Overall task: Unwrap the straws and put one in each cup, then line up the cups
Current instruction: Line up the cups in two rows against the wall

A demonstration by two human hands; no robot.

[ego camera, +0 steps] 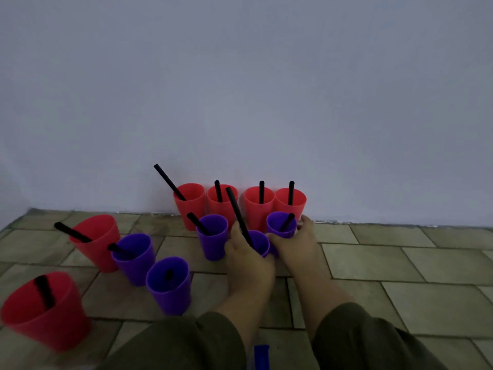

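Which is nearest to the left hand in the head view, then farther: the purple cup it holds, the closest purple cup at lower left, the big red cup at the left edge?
1. Held purple cup, in left hand.
2. Lower-left purple cup, left of it.
3. Big red cup, far left edge.

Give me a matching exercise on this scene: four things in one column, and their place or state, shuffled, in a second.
1. left hand
2. right hand
3. four red cups
4. blue object

A. in a row against the wall
B. at the bottom edge, between the sleeves
C. around the purple cup with the long straw
D. on the rightmost purple cup

Pairs: 1-C, 2-D, 3-A, 4-B
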